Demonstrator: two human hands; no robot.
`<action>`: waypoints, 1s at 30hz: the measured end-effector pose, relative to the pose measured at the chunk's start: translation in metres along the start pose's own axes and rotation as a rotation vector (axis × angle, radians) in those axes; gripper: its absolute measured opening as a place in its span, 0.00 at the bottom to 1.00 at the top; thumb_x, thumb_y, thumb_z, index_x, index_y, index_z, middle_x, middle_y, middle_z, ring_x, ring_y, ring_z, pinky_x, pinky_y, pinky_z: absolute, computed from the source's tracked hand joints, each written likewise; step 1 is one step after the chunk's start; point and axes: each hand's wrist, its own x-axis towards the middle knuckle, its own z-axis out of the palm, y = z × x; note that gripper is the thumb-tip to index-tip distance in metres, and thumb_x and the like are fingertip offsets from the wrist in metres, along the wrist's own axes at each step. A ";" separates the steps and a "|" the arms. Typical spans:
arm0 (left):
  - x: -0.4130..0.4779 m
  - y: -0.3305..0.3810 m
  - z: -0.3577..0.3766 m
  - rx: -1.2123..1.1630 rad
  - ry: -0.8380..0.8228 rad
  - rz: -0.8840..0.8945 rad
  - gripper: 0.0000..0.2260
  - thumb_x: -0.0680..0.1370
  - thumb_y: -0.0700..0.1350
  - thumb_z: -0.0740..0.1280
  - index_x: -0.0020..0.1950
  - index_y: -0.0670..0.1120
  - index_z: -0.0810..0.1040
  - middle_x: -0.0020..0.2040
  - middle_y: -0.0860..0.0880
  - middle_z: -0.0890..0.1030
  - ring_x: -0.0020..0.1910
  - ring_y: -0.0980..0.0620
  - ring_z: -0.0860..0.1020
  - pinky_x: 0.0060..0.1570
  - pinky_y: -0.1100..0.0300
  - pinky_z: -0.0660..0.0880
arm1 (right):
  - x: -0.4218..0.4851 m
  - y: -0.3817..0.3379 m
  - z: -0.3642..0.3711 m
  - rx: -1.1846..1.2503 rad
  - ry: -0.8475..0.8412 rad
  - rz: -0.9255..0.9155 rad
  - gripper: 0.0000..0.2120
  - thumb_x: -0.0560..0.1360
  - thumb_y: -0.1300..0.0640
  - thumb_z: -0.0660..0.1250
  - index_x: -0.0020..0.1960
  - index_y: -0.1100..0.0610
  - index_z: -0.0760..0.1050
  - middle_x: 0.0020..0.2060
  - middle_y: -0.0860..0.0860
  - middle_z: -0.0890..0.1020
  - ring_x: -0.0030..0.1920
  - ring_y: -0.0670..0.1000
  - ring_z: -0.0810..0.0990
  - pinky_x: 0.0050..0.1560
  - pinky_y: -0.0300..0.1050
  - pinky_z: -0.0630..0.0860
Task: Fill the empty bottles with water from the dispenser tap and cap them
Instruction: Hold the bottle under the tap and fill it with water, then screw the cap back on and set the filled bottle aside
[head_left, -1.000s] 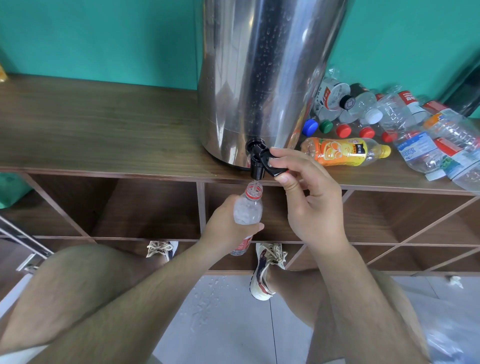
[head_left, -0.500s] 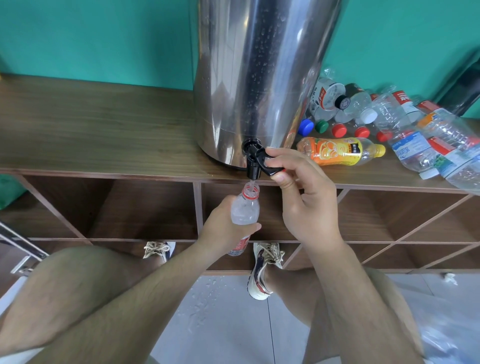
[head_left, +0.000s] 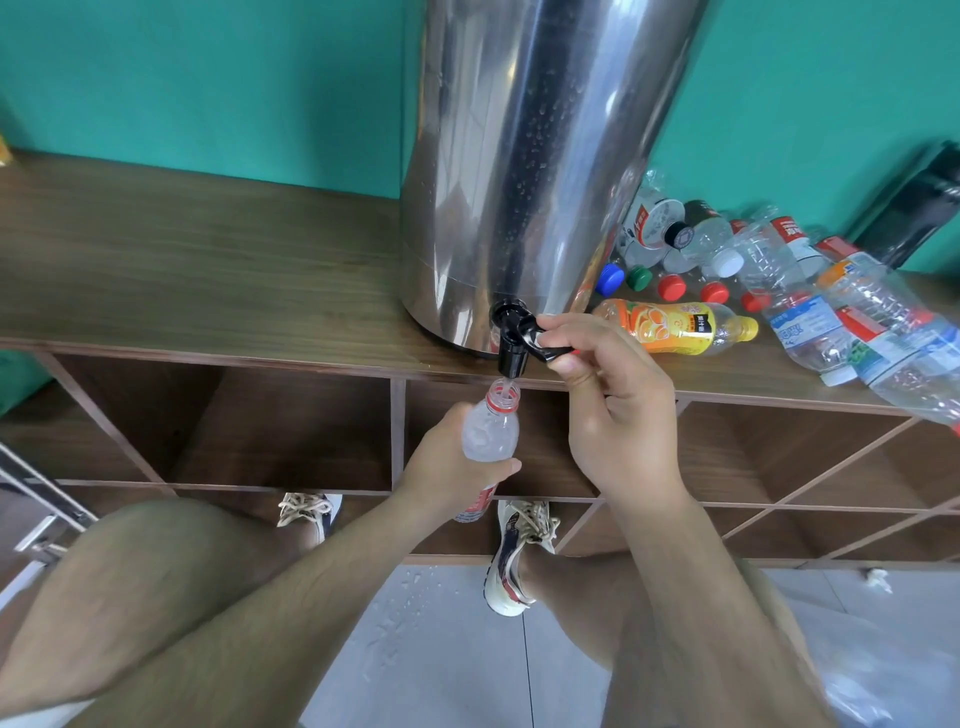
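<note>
One thin clear bottle (head_left: 491, 431) is held mouth-up just below the black tap (head_left: 510, 345), the left grip (head_left: 447, 460) curled round its middle; the right grip (head_left: 613, 410) pinches the tap lever (head_left: 550, 352). Judged soft-walled, slippery and heavier as it fills: hold mid-body firmly, without squeezing

Steel dispenser (head_left: 524, 171) on tabletop (head_left: 208, 270); right hand (head_left: 608, 410) pinching black tap lever (head_left: 540, 345); left hand (head_left: 447, 467) gripping clear bottle (head_left: 491, 434) under spout; loose bottles, caps (head_left: 670, 286) right.
</note>
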 end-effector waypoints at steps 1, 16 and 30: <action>0.000 0.000 -0.001 -0.007 0.000 0.003 0.29 0.70 0.58 0.80 0.66 0.56 0.71 0.56 0.59 0.79 0.56 0.56 0.79 0.52 0.68 0.72 | 0.003 -0.002 -0.001 -0.009 -0.005 -0.004 0.11 0.81 0.71 0.63 0.56 0.62 0.82 0.56 0.50 0.84 0.60 0.47 0.81 0.63 0.42 0.75; 0.000 0.006 -0.003 -0.067 -0.005 0.014 0.26 0.70 0.54 0.80 0.63 0.55 0.73 0.53 0.57 0.80 0.54 0.55 0.80 0.55 0.61 0.77 | 0.024 0.027 -0.025 -0.415 -0.159 0.496 0.11 0.85 0.52 0.64 0.65 0.52 0.79 0.58 0.49 0.82 0.58 0.50 0.80 0.63 0.49 0.77; -0.009 0.012 -0.006 -0.050 -0.039 -0.014 0.26 0.71 0.54 0.80 0.64 0.56 0.72 0.54 0.59 0.79 0.54 0.57 0.79 0.50 0.67 0.72 | 0.021 0.041 0.008 -0.549 -0.282 0.602 0.17 0.84 0.53 0.64 0.71 0.57 0.72 0.64 0.56 0.77 0.62 0.54 0.76 0.57 0.41 0.69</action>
